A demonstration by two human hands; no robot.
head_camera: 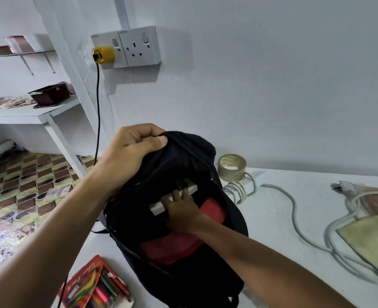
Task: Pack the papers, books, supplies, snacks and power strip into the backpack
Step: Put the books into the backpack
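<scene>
White worktop (283,218): left hand (125,156) pinches backpack (183,218) open, right hand (181,212) grips book (174,200) going in; strip (253,177), pencils (96,285) still out.

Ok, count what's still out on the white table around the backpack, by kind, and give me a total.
Tape roll: 1
Power strip: 1
Coloured pencil pack: 1
Yellowish cloth or bag: 1
Total: 4

— How many bags are you working with?
— One black backpack (179,218), at your six o'clock.
— And at three o'clock?
— One tape roll (231,167), one white power strip (253,177).
— At seven?
— One pack of coloured pencils (94,285).
</scene>
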